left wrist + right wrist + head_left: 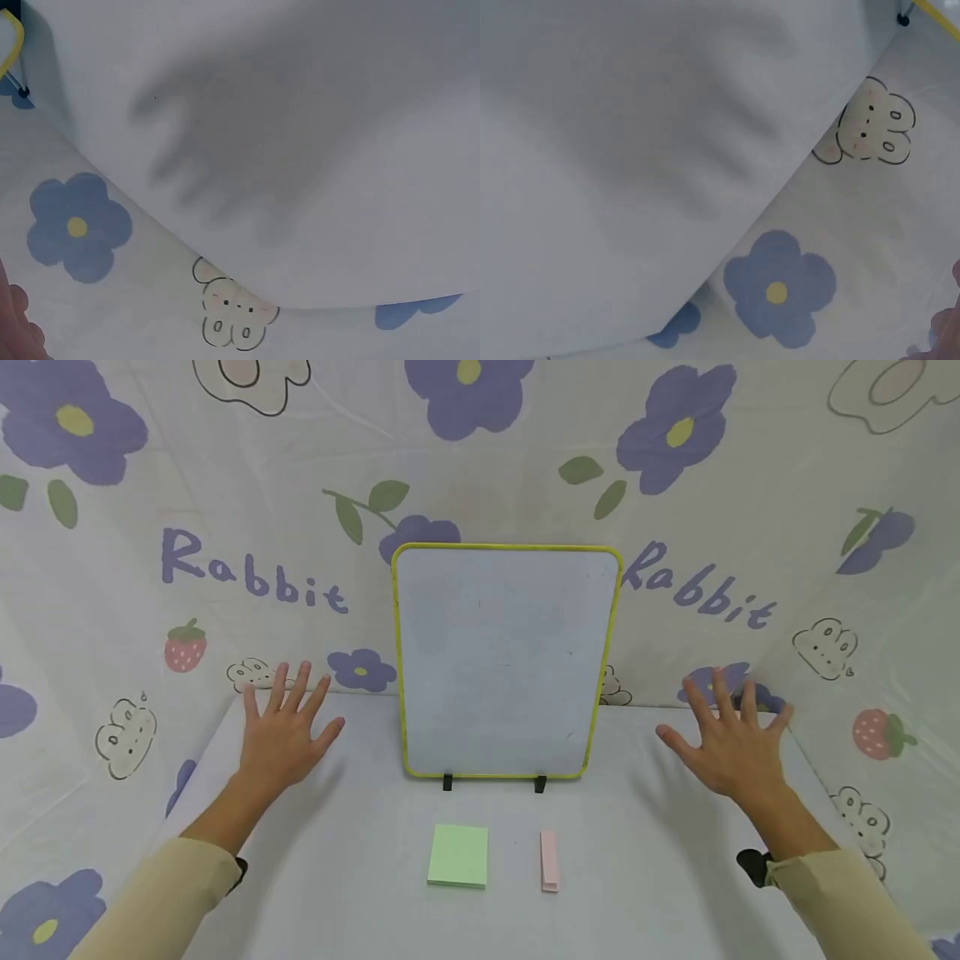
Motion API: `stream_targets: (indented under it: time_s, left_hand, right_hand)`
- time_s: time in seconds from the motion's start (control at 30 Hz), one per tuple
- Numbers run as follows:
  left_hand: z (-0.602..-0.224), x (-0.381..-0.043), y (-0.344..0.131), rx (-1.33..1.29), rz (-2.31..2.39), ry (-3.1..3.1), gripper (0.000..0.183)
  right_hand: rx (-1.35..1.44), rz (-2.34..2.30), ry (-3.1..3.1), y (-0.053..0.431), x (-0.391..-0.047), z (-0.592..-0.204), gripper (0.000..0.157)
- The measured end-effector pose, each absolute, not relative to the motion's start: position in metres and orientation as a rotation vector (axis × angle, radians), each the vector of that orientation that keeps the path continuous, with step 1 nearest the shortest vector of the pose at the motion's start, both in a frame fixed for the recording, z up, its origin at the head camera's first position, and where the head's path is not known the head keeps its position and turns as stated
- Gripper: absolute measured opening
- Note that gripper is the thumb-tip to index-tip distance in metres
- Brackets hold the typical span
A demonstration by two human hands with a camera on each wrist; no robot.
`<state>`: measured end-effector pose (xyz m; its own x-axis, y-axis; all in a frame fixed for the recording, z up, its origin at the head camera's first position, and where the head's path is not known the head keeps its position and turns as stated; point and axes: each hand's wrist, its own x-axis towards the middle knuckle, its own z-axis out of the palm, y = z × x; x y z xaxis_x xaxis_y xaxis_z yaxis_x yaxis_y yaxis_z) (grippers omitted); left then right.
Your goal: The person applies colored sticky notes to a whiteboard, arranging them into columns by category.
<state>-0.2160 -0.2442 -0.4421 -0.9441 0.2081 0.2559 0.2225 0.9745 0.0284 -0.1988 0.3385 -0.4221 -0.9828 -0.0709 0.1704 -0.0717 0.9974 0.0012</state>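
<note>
My left hand (281, 743) and right hand (735, 747) hover spread wide, empty, over the table (337, 877); probably pre-pickup, next calls for reaching down, maybe to the green notepad (458, 856).

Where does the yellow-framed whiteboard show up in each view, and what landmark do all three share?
Head: the whiteboard stands near the centre.
Left wrist: only a piece of its yellow frame shows, in the upper-left corner.
Right wrist: only a strip of yellow frame, in the upper-right corner.
Shared landmark: the white table.
</note>
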Motion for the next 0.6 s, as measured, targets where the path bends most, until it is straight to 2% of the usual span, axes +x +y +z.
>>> stream_targets:
  time_s: [0.6]
  left_hand:
    - [-0.446, -0.191, -0.206, -0.578, -0.124, -2.638, 0.07]
  right_hand:
    - [0.321, 0.113, -2.968, 0.297, -0.17, -0.424, 0.086]
